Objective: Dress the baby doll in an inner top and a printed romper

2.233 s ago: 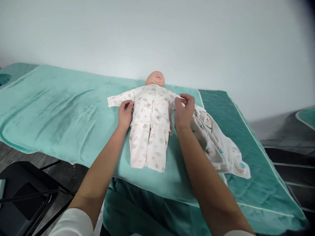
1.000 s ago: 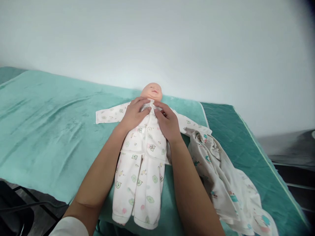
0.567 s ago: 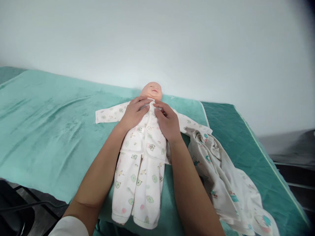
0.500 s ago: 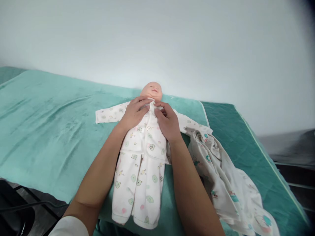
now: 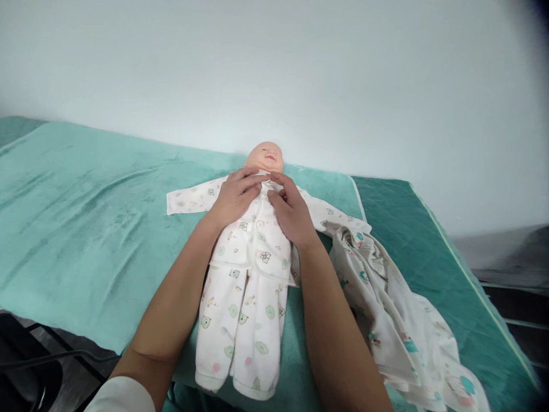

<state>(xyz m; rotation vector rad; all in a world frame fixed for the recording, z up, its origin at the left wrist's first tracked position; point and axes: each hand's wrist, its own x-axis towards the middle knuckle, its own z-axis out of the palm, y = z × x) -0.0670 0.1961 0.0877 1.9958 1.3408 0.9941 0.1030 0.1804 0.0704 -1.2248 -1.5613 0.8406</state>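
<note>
A baby doll (image 5: 262,154) lies on its back, head toward the wall, in a white printed baby shirt (image 5: 256,243) and matching trousers (image 5: 240,332). At the collar, just under the doll's chin, my left hand (image 5: 235,197) has its fingers closed on the shirt's front edge. My right hand (image 5: 294,210) pinches the opposite side of the collar, its fingertips meeting those of the left. Both sleeves stretch out sideways. What sits between the fingertips, perhaps a fastener, is too small to make out.
Light green cloth (image 5: 94,229) covers the table, over a darker green quilted pad (image 5: 429,246) at the right. Crumpled white printed clothes (image 5: 386,297) lie right of my right forearm, touching the sleeve end. Behind is a pale wall (image 5: 274,68); a black cable (image 5: 55,359) runs at lower left.
My right fingers have shifted slightly up and left at the collar, closer to the left fingertips. The doll and clothes stay in place.
</note>
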